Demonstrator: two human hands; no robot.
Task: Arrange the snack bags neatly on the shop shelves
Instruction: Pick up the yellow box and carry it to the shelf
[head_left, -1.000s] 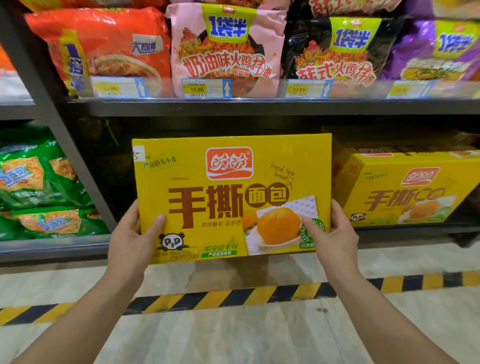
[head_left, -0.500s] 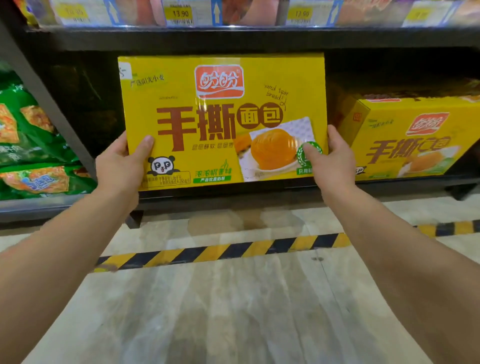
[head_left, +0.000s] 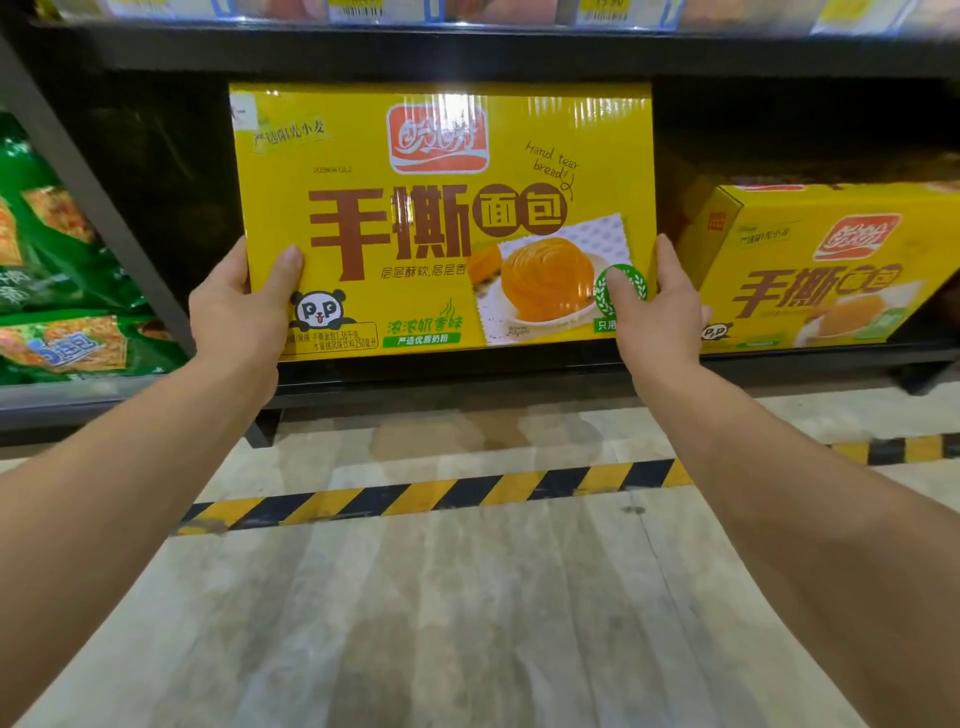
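- Head view: a large yellow box (head_left: 441, 218) of bread stood upright with its printed face to the camera, held in the dark opening between the bottom shelf (head_left: 467, 371) and the upper shelf (head_left: 467, 52)
- The left hand (head_left: 236, 312) gripped the box low on its left edge, thumb laid across the front beside the panda print; the fingers behind were hidden
- The right hand (head_left: 660, 312) gripped the box low on the right edge, thumb pressed on the round green badge; its fingers were also hidden behind the card
- The box's bottom edge ran level with the front lip of the bottom shelf; whether it rested there or hung just above could not be told
- Its top edge lay close under the upper shelf, with only a thin dark strip between
- On the left, a wide dark gap lay between the box's edge and the slanted grey post (head_left: 93, 208); green bags (head_left: 52, 270) lay beyond that post in the next bay
- On the right, a narrower gap parted the held box from a second box (head_left: 831, 265) of the same kind, which sat on the shelf turned at a slight angle
- Below the shelf, striped tape (head_left: 441, 493) in black and yellow crossed the pale floor (head_left: 467, 623) between the two forearms
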